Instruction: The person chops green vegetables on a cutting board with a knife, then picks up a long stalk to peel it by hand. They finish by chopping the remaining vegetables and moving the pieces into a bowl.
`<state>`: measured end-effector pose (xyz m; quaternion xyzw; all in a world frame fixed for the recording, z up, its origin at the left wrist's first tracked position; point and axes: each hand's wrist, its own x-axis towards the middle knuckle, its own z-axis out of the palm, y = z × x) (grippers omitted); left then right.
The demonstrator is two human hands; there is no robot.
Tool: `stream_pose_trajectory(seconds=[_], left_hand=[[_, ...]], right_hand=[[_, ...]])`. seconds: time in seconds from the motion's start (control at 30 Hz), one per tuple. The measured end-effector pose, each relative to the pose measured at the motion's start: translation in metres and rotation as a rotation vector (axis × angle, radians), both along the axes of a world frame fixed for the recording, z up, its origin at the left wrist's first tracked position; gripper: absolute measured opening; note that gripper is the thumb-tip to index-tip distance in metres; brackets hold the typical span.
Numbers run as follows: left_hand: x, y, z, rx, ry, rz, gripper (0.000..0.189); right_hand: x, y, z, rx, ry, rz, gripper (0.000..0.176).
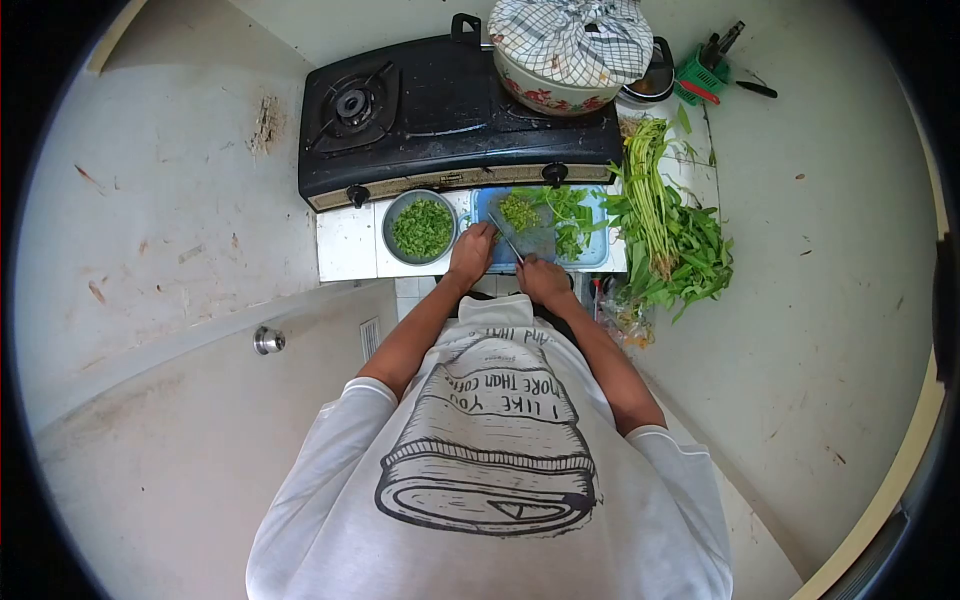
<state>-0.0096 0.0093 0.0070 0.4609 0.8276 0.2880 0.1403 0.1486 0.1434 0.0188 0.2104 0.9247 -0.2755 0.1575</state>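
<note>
My right hand (543, 281) is closed around the handle of a knife (507, 238), whose blade slants up and left over a cutting board (538, 240). My left hand (473, 250) is at the board's left side near the blade, fingers curled together; what they hold, if anything, is hidden. Chopped green stems (518, 211) lie in a small heap just beyond the knife. To their right are uncut leafy greens (571, 222). Board and greens rest in a blue tray (600, 250). A grey bowl (388, 240) of chopped greens (422, 229) stands left of my left hand.
Behind the tray is a black two-burner gas stove (440, 100), with a cloth-covered floral pot (560, 95) on its right side. A large bunch of leafy stalks (655, 210) lies right of the tray. Farther back stands a green basket (700, 75) with knives. Walls flank both sides.
</note>
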Motion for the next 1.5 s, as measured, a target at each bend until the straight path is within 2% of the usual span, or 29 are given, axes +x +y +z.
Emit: stream_pose_trajectory(seconds=[0.27,0.47,0.6,0.97,1.07,1.17,1.27,1.5], left_hand=[[-0.007,0.000,-0.001,-0.123,0.116,-0.106,0.029],[-0.015,-0.001,0.002,-0.058,-0.057,-0.115,0.028],[-0.017,-0.002,-0.010,-0.011,-0.089,-0.101,0.029],[-0.006,-0.002,0.005,-0.035,-0.085,-0.036,0.030],[-0.004,-0.002,0.006,-0.027,-0.078,-0.008,0.029],[-0.006,-0.004,-0.014,0.039,-0.123,-0.003,0.024],[-0.003,-0.002,-0.006,0.030,-0.174,0.081,0.020],[0.003,-0.003,-0.002,0.087,-0.112,0.089,0.017]], right_hand=[[0.011,-0.011,-0.001,0.012,0.001,-0.034,0.047],[0.008,-0.015,-0.001,0.015,-0.014,-0.075,0.047],[-0.015,-0.017,-0.004,0.007,0.048,-0.134,0.045],[0.007,-0.009,-0.004,0.034,0.053,-0.039,0.045],[0.001,-0.010,-0.001,0.028,0.057,-0.049,0.044],[-0.008,-0.009,-0.006,0.026,0.071,-0.037,0.043],[-0.006,-0.011,-0.009,0.024,0.102,-0.020,0.043],[0.016,-0.002,0.000,-0.004,0.042,0.034,0.043]])
